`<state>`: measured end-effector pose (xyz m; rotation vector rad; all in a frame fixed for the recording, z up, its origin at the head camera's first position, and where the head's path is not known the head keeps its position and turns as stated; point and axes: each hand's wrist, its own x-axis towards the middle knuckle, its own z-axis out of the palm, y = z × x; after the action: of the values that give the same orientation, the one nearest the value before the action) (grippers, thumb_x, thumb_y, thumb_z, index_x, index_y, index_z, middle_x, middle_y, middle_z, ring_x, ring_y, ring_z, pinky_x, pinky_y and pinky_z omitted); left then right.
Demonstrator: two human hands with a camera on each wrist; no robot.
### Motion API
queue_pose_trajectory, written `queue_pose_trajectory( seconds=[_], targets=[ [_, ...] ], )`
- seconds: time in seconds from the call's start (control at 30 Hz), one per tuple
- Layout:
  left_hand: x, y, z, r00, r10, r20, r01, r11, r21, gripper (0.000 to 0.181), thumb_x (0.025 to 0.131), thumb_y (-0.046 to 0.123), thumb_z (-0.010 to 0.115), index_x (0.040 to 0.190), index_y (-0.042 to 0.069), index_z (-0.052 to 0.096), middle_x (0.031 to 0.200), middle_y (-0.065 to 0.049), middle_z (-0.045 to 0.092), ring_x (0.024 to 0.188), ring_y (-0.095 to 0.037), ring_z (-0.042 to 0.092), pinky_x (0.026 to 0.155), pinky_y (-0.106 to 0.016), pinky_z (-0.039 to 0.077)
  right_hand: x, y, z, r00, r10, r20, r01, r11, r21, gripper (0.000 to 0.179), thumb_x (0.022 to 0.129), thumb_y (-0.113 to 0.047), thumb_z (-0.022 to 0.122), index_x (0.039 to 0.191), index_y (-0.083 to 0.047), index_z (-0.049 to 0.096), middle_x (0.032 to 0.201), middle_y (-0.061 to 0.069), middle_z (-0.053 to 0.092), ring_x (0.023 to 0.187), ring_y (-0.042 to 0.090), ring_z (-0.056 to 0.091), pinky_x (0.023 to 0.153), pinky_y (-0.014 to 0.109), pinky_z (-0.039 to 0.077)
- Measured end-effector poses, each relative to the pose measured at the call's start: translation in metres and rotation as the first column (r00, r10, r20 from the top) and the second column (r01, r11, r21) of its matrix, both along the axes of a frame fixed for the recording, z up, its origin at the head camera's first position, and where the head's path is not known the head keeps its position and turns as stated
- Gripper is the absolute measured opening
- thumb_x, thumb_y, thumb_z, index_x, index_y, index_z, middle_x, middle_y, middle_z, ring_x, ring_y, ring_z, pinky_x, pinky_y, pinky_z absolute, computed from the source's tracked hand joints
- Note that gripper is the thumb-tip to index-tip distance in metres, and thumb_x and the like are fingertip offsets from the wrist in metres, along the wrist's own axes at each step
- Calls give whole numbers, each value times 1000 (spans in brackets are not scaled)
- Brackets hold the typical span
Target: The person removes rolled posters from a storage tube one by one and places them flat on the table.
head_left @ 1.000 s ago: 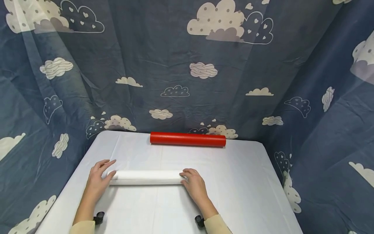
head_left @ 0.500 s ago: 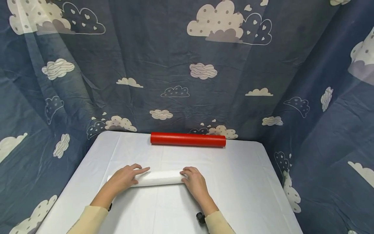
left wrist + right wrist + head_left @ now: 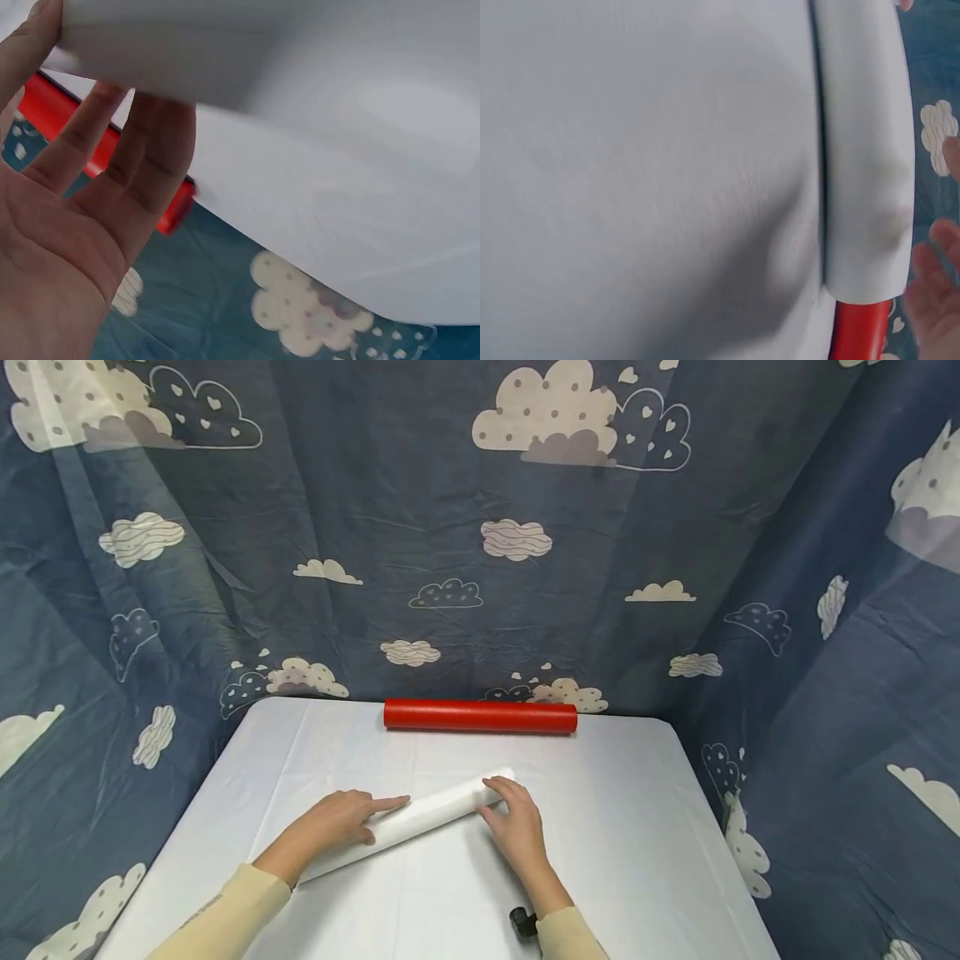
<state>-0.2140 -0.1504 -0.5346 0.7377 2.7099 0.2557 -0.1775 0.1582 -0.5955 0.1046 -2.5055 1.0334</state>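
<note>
A smooth white roll (image 3: 427, 814) lies slantwise over the table, its right end farther from the person than its left. My left hand (image 3: 341, 822) grips it left of its middle, index finger stretched along it. In the left wrist view, the thumb and fingertips of that hand (image 3: 97, 172) meet the roll (image 3: 172, 56) from either side. My right hand (image 3: 517, 831) is at the roll's right end, overlapping it in the head view. The right wrist view has its spread fingers (image 3: 934, 281) beside the end of the roll (image 3: 866, 187), with background showing between.
A red roll (image 3: 480, 716) lies along the back edge of the white-covered table (image 3: 615, 827). Behind and at both sides hangs a dark blue cloth (image 3: 420, 460) printed with clouds. A black strap piece (image 3: 522, 922) is at the right wrist.
The left hand has moved from the white roll's left end toward its middle. The roll has turned from level to slanting, its right end going away from the person; the right hand followed slightly.
</note>
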Motion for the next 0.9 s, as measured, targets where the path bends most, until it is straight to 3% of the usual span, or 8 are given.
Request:
queue_pose_trajectory(
  seconds=[0.17,0.27,0.37,0.43,0.57,0.73,0.9],
  targets=[
    [13,19,3,999,18,32,-19,999,44,78,85,25,88,154,42,55,107,-8,73,85,-19,64,79,-44,56,7,1,1,980,-42,192,72,986,-150,62,84,-22,91,141,-16,68,120,11,74,101,28,74,85,45,59],
    [19,29,1,1000,5,24,-6,997,77,76,86,27,87,154,42,55,104,-9,72,82,-20,64,74,-43,55,10,1,-1,942,-1,336,64,982,-176,77,90,-33,86,157,-17,51,115,12,74,94,24,76,76,40,58],
    [26,39,-3,1000,-19,7,18,993,118,75,87,28,86,154,41,55,99,-10,70,77,-21,64,71,-42,54,10,-1,-3,906,62,419,26,979,-202,85,94,-40,81,165,-19,38,113,11,75,92,22,76,76,39,57],
    [31,45,-7,999,-33,-1,33,991,130,76,88,32,86,156,40,54,98,-9,70,76,-22,65,69,-42,55,9,-3,-3,895,97,436,-1,977,-215,85,96,-43,78,166,-19,36,112,11,76,90,20,76,77,39,57],
    [42,59,-14,999,-23,-24,26,990,139,79,88,41,84,159,36,50,101,-10,71,75,-22,66,67,-41,56,5,-8,-3,893,117,435,-25,977,-211,80,97,-48,75,163,-19,41,109,8,77,86,16,72,77,35,54],
    [60,78,-22,995,59,-74,-46,985,168,84,85,50,85,158,23,53,102,-14,72,69,-22,65,62,-37,55,2,-12,-4,888,86,451,-14,987,-159,74,96,-49,76,159,-20,49,108,7,76,91,17,66,76,35,51],
    [79,97,-31,985,136,-102,-108,965,240,89,81,56,85,155,14,56,94,-14,72,61,-19,62,57,-33,56,0,-10,-4,889,97,447,-52,992,-113,70,95,-44,78,156,-21,53,109,8,76,94,21,68,78,41,55]
  ],
)
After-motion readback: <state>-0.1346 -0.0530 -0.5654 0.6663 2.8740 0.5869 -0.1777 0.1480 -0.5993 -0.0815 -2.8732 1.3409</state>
